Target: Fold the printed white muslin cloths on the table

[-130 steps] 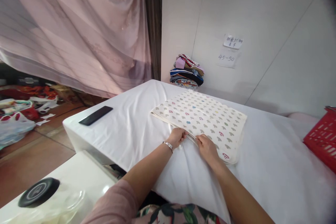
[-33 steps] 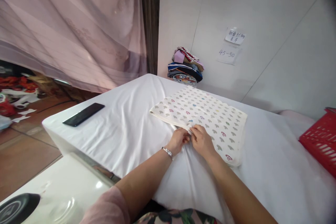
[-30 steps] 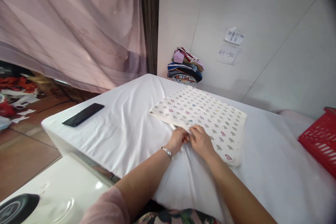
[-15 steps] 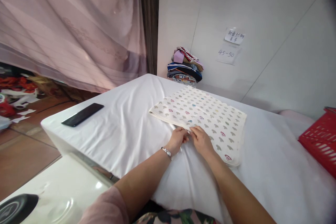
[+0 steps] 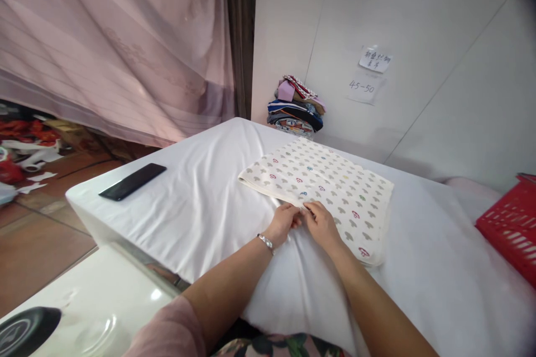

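A folded cream cloth with a print of small grey and coloured mushroom-like shapes [image 5: 322, 178] lies flat on the white-covered table [image 5: 201, 195]. At its near edge, my left hand [image 5: 285, 223] is closed with fingers curled, pinching the edge of the cloth. Right beside it, my right hand [image 5: 321, 226] pinches the same edge between thumb and fingers. The two hands nearly touch, and their fingertips partly hide the cloth's edge. A bracelet [image 5: 265, 241] circles my left wrist.
A black phone [image 5: 133, 181] lies at the table's left. Folded fabrics [image 5: 295, 106] are stacked at the far edge by the wall, where two paper notes hang. A red plastic basket [image 5: 511, 217] stands at the right. Lower left is a white surface [image 5: 104, 284] with a black round object [image 5: 29, 332].
Almost nothing differs. Both hands stay at the cloth's near edge, and the view has shifted very slightly.
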A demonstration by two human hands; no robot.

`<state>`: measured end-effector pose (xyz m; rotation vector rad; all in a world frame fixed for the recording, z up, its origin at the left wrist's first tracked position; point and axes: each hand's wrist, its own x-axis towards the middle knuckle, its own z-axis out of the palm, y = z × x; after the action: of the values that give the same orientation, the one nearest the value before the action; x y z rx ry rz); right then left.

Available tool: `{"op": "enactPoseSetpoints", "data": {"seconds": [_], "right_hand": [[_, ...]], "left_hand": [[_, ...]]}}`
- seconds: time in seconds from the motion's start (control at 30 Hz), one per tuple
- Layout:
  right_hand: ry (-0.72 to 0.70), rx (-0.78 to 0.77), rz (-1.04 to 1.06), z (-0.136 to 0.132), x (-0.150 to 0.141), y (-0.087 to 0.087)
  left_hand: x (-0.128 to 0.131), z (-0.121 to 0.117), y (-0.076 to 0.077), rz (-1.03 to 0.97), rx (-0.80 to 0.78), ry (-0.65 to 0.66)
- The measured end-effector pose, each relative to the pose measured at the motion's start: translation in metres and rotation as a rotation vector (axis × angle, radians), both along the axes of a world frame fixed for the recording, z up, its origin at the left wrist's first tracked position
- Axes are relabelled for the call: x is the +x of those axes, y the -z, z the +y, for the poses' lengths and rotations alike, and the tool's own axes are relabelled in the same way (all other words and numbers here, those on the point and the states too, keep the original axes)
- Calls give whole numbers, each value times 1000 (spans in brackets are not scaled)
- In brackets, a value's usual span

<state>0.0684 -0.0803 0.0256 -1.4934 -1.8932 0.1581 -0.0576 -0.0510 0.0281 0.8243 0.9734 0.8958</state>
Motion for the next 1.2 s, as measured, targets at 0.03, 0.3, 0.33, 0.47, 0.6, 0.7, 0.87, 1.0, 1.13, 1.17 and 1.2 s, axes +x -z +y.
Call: {"op": "enactPoseSetpoints", "data": {"seconds": [0.03,0.3,0.33,0.47,0.6,0.7,0.87,1.0,1.13,1.17,1.2], "right_hand": [[-6,-11,24,1,1,0],[-12,-58,65,8,4,2],[-10,-56,56,8,4,2],[28,-4,-22,4,2,-1],[28,31,-125,-3,-3,-5],[32,34,-186,-7,-6,-6],[28,54,-239,-10,-7,-5],[29,64,-293,-10,-6,-1],[65,41,-367,-8,-6,4],[72,31,-386,-8,-6,5],[78,21,-401,-8,-6,6]], "left_hand": [[0,0,0,9,-1,0],[1,-1,5,41,47,-2],[1,-1,5,52,49,0],[2,0,7,70,53,5],[3,1,7,78,46,-7],[3,1,7,100,41,-7],[3,1,7,102,51,-3],[2,1,7,89,64,1],[1,0,5,77,78,5],[1,-1,4,75,73,3],[1,-1,3,71,65,-2]]}}
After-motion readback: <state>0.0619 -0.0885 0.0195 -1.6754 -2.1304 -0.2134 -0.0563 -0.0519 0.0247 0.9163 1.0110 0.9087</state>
